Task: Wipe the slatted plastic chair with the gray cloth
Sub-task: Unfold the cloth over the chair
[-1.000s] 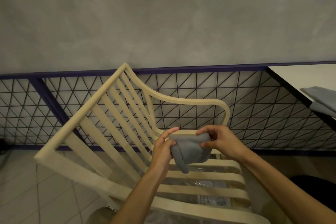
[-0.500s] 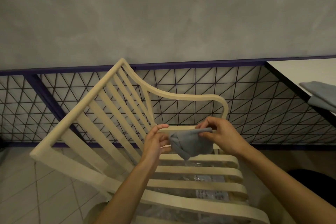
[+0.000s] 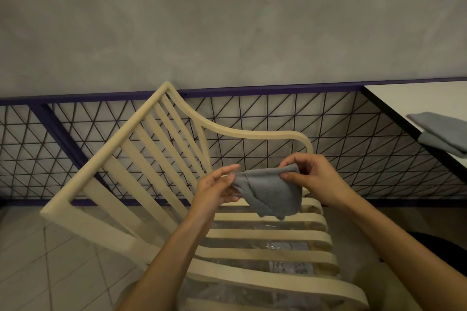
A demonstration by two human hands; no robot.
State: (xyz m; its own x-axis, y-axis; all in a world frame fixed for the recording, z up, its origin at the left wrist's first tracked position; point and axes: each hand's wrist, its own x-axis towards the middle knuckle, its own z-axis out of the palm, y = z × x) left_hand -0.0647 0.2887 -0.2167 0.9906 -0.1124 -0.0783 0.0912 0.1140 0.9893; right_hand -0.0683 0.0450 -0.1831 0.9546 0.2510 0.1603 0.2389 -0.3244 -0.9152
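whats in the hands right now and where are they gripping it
Both hands hold the gray cloth by its top edge: the left hand pinches the left corner, the right hand the right corner. It hangs above the chair seat, not touching it.

Two bare forearms [image 3: 174, 252], bare left hand [image 3: 216, 190], bare right hand [image 3: 313, 179]
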